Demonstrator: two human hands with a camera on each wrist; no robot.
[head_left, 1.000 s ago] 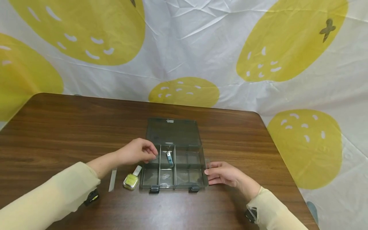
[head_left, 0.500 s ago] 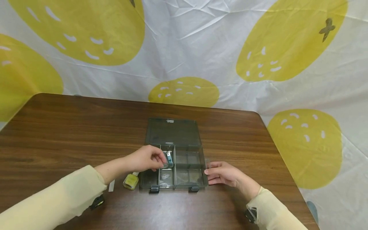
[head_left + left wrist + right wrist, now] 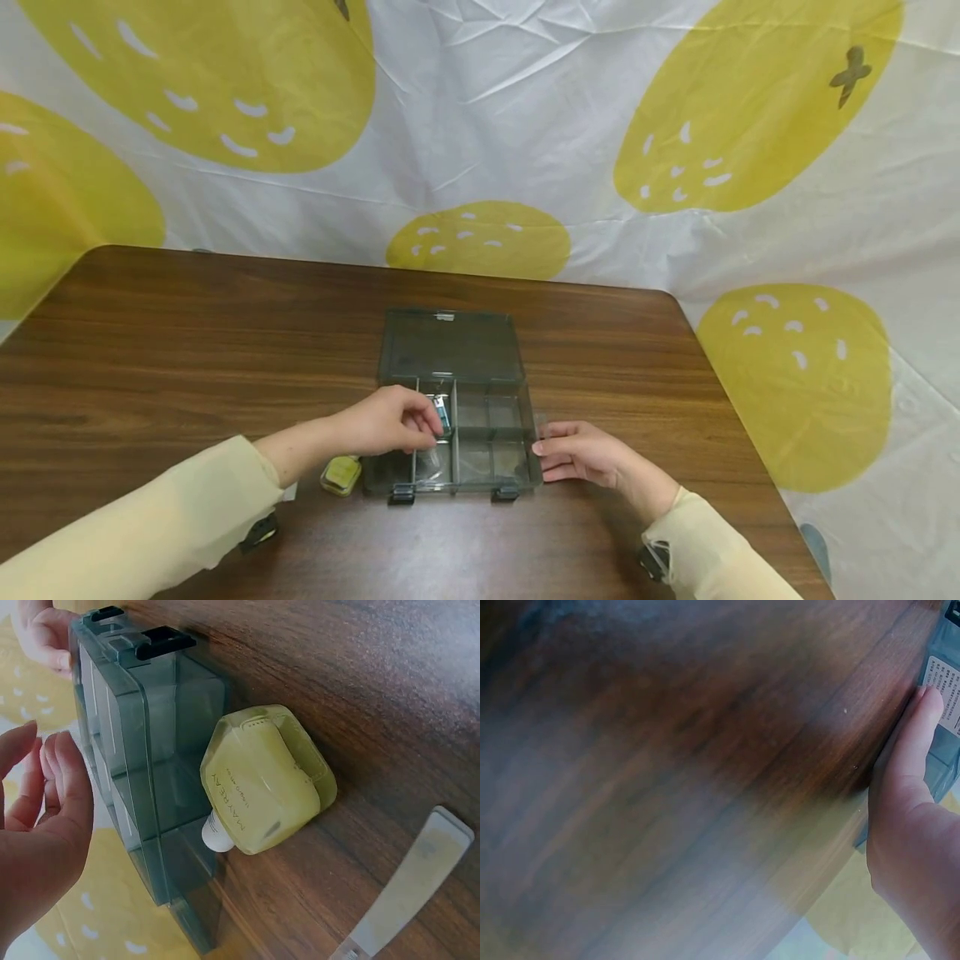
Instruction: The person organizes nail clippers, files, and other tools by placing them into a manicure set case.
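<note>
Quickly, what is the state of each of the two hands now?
Left hand: fingers curled over the organizer box; whether it holds something cannot be told.
Right hand: open, straight fingers resting against the box's right side.

- Organiser box (image 3: 480,433), middle of the head view: smoky grey, see-through plastic, with black clasps on its near edge
- Nail clipper (image 3: 442,414) inside it: silver with a blue patch
- Nail polish bottle (image 3: 266,780), centre of the left wrist view: pale yellow-green with a white cap
- Nail file (image 3: 409,885), lower right of that view: light grey
- Table (image 3: 187,350): dark brown wood grain
- Backdrop (image 3: 525,125), upper half: white cloth printed with big yellow fruit shapes flecked white
- Sleeves (image 3: 150,533), lower corners: pale cream
</note>
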